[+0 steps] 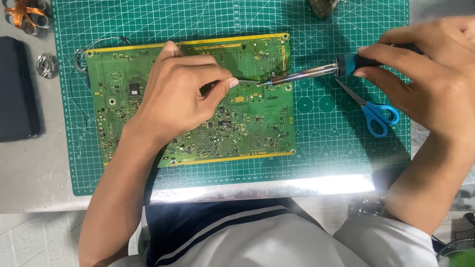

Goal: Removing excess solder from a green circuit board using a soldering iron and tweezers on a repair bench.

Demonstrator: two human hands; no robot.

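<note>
A large green circuit board (247,128) lies flat on a green cutting mat (336,148). My left hand (180,96) rests on the board and pinches thin metal tweezers (246,81), their tip pointing right near the board's upper right area. My right hand (425,74) grips a soldering iron (316,72) by its blue and black handle. The iron's metal tip meets the tweezers' tip on the board.
Blue-handled scissors (373,111) lie on the mat right of the board, under the iron. A dark flat case (17,89) sits at the left on the metal table (34,173). Solder wire coils (47,65) and a copper coil (24,15) lie at upper left.
</note>
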